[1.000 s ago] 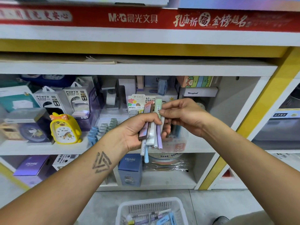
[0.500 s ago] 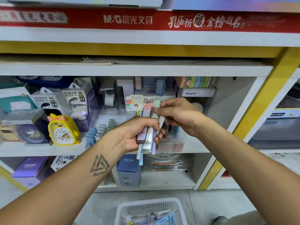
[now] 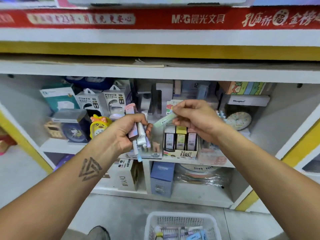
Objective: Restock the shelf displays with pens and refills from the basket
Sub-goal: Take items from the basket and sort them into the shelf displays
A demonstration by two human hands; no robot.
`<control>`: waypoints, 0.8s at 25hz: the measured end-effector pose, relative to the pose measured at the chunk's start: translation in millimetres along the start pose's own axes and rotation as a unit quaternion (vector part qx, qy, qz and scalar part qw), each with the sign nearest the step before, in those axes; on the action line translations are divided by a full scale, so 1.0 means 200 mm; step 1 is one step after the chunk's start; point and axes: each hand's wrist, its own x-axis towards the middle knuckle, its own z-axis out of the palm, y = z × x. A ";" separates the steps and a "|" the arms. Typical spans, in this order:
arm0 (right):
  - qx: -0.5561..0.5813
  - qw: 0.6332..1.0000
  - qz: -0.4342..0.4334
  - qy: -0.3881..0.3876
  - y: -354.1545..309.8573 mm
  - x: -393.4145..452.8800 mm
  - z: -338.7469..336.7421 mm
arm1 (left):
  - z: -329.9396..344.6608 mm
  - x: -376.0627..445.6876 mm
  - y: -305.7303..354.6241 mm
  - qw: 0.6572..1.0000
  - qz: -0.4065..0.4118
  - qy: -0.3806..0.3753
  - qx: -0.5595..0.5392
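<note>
— Head view: what do you see?
— I see the left hand [image 3: 124, 132] gripping a pen bundle [image 3: 141, 135]; the right hand [image 3: 194, 118] pinches a green pen [image 3: 162, 121], probably free of the bundle. The basket [image 3: 181, 220] sits on the floor below

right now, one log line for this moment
left hand grips pen bundle | right hand pinches green pen, apart from bundle | basket on floor
</note>
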 end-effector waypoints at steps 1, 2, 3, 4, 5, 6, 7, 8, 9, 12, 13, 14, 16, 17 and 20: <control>-0.033 0.999 -0.004 -0.005 0.02 0.01 0.03 | -0.05 -0.01 0.02 1.000 0.006 0.012 -0.006; -0.075 0.997 -0.013 -0.008 0.04 0.02 0.05 | -0.08 -0.02 0.03 1.000 0.011 0.017 -0.010; -0.122 0.992 -0.025 -0.008 0.05 0.02 0.08 | -0.11 -0.02 0.04 1.000 0.014 0.020 -0.012; -0.168 0.985 -0.036 -0.004 0.06 0.02 0.10 | -0.14 -0.03 0.05 0.999 0.019 0.024 -0.015; -0.214 0.976 -0.044 0.002 0.07 0.03 0.12 | -0.17 -0.04 0.05 0.999 0.023 0.028 -0.018; -0.255 0.966 -0.049 0.005 0.07 0.03 0.14 | -0.19 -0.04 0.06 0.999 0.026 0.029 -0.021; -0.286 0.957 -0.053 0.005 0.08 0.04 0.15 | -0.22 -0.05 0.07 0.999 0.028 0.027 -0.025; -0.303 0.951 -0.056 0.003 0.08 0.05 0.16 | -0.24 -0.05 0.07 0.999 0.028 0.023 -0.029; -0.316 0.947 -0.060 -0.001 0.08 0.06 0.17 | -0.26 -0.06 0.07 0.999 0.026 0.020 -0.034; -0.363 0.928 -0.085 -0.004 0.09 0.08 0.21 | -0.30 -0.06 0.08 0.998 0.019 0.027 -0.046; -0.370 0.924 -0.095 0.002 0.09 0.08 0.22 | -0.32 -0.06 0.08 0.998 0.016 0.029 -0.050; -0.374 0.920 -0.111 0.014 0.09 0.09 0.23 | -0.33 -0.07 0.08 0.998 0.014 0.028 -0.052; -0.425 0.883 -0.187 0.063 0.08 0.14 0.24 | -0.35 -0.07 0.09 0.998 0.012 0.024 -0.056; -0.475 0.846 -0.229 0.080 0.07 0.18 0.25 | -0.35 -0.07 0.10 0.998 0.013 0.022 -0.060; -0.621 0.744 -0.240 0.058 0.09 0.32 0.28 | -0.34 -0.07 0.11 0.997 0.016 0.016 -0.068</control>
